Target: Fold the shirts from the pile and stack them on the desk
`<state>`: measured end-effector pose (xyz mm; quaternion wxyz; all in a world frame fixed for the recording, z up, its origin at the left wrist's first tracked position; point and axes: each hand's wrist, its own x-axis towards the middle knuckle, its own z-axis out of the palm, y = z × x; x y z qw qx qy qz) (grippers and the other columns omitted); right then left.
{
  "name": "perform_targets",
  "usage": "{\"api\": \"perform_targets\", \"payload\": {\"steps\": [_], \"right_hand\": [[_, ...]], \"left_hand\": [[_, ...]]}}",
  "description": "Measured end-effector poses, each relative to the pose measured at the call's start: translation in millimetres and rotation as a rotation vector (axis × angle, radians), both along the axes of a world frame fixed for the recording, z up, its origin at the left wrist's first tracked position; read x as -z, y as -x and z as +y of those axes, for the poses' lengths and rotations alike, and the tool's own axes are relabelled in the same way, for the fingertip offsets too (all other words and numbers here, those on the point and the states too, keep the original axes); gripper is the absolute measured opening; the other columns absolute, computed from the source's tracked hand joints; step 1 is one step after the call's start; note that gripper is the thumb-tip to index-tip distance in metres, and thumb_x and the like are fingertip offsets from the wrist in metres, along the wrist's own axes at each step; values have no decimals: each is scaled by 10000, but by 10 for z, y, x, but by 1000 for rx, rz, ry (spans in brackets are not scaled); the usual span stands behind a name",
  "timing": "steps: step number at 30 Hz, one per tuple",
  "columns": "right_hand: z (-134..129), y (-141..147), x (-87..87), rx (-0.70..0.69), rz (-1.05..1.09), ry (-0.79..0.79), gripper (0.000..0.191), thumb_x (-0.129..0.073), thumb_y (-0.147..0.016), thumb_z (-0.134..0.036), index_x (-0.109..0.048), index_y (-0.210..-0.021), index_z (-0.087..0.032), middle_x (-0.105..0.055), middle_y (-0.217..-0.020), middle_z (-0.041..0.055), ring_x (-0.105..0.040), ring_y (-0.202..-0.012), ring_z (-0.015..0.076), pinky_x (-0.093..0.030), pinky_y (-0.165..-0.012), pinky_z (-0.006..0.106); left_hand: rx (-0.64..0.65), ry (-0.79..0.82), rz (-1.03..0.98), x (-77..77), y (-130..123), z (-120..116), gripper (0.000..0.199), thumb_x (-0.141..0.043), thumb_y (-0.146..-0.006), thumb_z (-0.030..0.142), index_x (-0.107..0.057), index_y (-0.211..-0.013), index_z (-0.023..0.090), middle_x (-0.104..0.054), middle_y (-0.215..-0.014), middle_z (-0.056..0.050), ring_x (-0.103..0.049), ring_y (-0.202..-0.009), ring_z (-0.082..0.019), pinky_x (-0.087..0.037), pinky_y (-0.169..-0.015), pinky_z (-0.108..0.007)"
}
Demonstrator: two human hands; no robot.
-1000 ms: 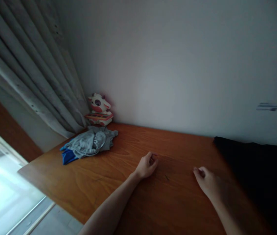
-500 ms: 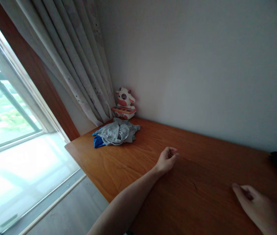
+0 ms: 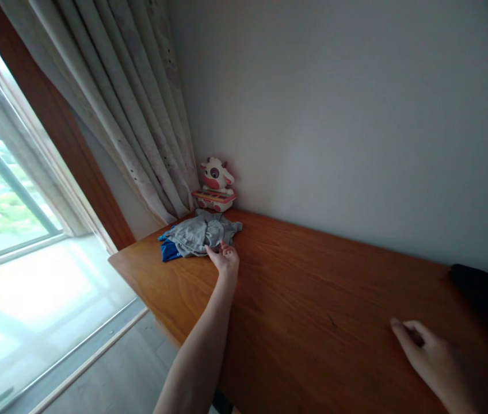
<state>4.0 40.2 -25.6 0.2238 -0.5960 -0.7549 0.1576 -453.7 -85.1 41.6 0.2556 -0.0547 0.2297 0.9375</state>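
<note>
Head view: the left grip [image 3: 227, 263] is at the near edge of a crumpled grey garment [image 3: 194, 233], thumb and fingers spread well apart, with nothing seen held between them. The thumb and fingertips overlap the garment's near edge; whether they touch it cannot be told. The garment lies on the worktop [image 3: 287, 276], just beyond this grip and to its left. A piece of blue cloth [image 3: 170, 251] shows from under the garment's left side, further left of the same grip. Beyond the garment, a cow toy with a keyboard [image 3: 217, 183] sits in the corner by the curtain [image 3: 118, 103] and the wall [image 3: 334, 115].

The right grip [image 3: 426, 352] is well apart from the left one, over the bare wood, fingers loosely curled with a gap behind the thumb; nothing shows in it. A black item [image 3: 485, 293] lies beyond it and to its right.
</note>
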Motion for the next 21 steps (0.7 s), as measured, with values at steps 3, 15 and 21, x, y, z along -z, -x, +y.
{"api": "perform_targets", "payload": {"steps": [3, 15, 21], "right_hand": [[-20, 17, -40, -1, 37, 115, 501, -438, -830, -706, -651, -664, -284, -734, -648, 76, -672, -529, 276, -454, -499, 353], [-48, 56, -119, 24, 10, 205, 490, -416, -797, -715, -626, -690, -285, -739, -710, 95, -677, -615, 300, -480, -597, 400], [-86, 60, -89, 40, 38, 124, 527, -410, -786, -763, -618, -735, -281, -741, -747, 94, -684, -645, 301, -493, -608, 398]], "left_hand": [[-47, 35, 10, 19, 174, -47, 565, -285, -1024, 640, -496, -758, 188, -371, -552, 82, -317, -390, -38, -329, -396, -117], [-308, 406, 340, 39, 14, 127, 315, -607, -926, 441, -525, -738, 203, -463, -719, 41, -492, -651, -98, -397, -565, -176], [-216, 688, 1096, -119, -590, 143, 352, -632, -873, 454, -533, -639, 211, -551, -905, -68, -507, -1035, -255, -461, -859, -350]]}}
